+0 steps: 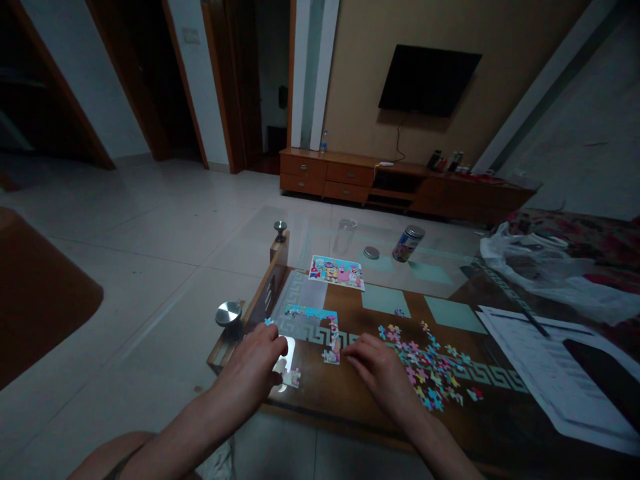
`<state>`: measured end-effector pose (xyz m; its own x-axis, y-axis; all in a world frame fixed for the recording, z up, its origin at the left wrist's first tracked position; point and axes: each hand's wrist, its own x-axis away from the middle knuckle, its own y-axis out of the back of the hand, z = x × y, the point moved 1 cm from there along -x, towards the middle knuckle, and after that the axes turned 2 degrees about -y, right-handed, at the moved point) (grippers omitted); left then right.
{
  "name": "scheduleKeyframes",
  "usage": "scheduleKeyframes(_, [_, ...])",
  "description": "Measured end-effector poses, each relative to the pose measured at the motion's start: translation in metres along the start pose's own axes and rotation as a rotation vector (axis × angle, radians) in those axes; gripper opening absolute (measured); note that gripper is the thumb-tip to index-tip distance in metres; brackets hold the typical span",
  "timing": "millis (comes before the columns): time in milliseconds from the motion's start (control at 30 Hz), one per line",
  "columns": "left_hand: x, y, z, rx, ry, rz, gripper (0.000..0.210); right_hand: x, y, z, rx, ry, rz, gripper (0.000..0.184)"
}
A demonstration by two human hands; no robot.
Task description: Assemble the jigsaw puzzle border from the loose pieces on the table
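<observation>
A partly joined jigsaw border lies on the glass table, its top row light blue and its right side running down to a corner. My left hand is at its left, fingers curled with thumb and forefinger apart. The thumb is beside a small joined cluster of puzzle pieces. A blue puzzle piece shows just beyond the knuckles. My right hand is closed, its fingertips pressed together right beside the border's lower right side. Whatever those fingertips hold, if anything, is hidden.
Loose puzzle pieces spread to the right. Beyond the border lie a reference picture, a round lid, a clear container and a printed can. Papers, a dark phone-like slab and a plastic bag occupy the right.
</observation>
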<state>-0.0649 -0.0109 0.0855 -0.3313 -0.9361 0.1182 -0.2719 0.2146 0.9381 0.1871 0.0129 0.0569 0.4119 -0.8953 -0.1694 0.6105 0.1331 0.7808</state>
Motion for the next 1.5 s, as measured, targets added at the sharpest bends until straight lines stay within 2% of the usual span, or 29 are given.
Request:
scheduleKeyframes(400, [-0.007, -0.017, -0.016, -0.003, -0.014, 0.033, 0.016, 0.001, -0.004, -0.003, 0.036, 0.017, 0.005, 0.018])
scheduleKeyframes(833, [-0.035, -0.023, -0.030, 0.021, -0.020, -0.048, 0.009, 0.000, -0.005, 0.002, 0.049, -0.020, 0.019, 0.017])
scheduleKeyframes(1067, [-0.036, -0.026, -0.031, 0.030, -0.028, -0.076, 0.009, 0.001, -0.011, 0.007, 0.094, 0.003, 0.080, 0.021])
scheduleKeyframes(1500, [-0.037, -0.037, -0.035, 0.012, -0.047, -0.112, 0.007, 0.001, -0.010, 0.009, 0.096, 0.020, 0.059, 0.023])
